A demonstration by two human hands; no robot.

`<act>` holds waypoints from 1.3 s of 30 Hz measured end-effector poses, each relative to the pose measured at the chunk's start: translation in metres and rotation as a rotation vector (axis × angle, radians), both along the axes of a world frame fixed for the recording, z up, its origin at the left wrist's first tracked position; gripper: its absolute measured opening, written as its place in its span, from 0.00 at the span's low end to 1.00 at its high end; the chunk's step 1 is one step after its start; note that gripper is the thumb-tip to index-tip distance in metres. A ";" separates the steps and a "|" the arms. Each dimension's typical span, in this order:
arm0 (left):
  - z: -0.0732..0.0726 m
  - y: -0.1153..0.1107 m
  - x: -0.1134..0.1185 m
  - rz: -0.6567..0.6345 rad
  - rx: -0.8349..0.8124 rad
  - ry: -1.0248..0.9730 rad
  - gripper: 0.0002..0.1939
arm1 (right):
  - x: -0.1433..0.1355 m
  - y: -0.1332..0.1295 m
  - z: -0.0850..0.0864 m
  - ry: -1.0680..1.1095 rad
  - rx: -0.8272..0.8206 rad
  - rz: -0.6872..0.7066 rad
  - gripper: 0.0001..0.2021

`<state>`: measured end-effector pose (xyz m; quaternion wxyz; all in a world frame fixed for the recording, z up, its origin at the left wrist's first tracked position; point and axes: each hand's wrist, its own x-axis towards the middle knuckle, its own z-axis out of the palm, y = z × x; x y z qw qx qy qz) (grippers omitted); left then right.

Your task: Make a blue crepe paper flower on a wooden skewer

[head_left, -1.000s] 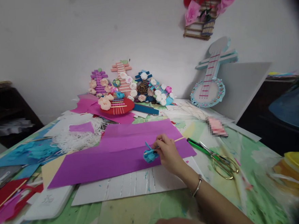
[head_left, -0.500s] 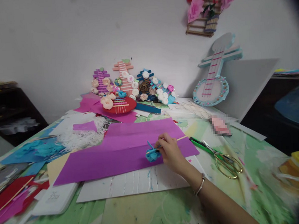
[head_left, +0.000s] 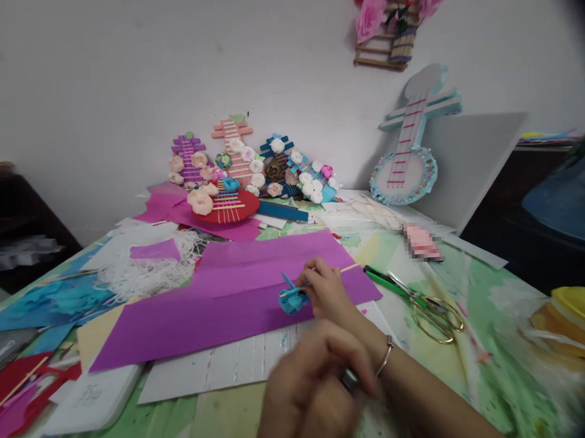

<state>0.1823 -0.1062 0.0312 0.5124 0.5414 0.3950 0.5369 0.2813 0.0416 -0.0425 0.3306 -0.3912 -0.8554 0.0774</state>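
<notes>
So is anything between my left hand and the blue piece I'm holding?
Nothing visible stands between your left hand and the blue piece; the purple sheet lies beneath, and your right hand holds the piece from the right.

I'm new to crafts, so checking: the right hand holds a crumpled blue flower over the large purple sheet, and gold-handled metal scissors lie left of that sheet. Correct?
Not left: the head view shows the gold-handled metal scissors right of the large purple sheet. The right hand does hold the crumpled blue flower over that sheet.
</notes>
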 end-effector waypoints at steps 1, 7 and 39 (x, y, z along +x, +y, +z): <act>-0.004 0.014 -0.005 0.091 0.082 0.091 0.11 | 0.000 0.000 0.000 0.004 0.004 -0.003 0.12; -0.039 0.093 -0.063 0.359 0.464 0.860 0.12 | 0.000 0.001 -0.003 -0.009 0.002 -0.005 0.13; -0.084 0.118 -0.074 0.171 0.564 1.099 0.09 | -0.002 0.005 -0.012 -0.040 0.044 -0.037 0.10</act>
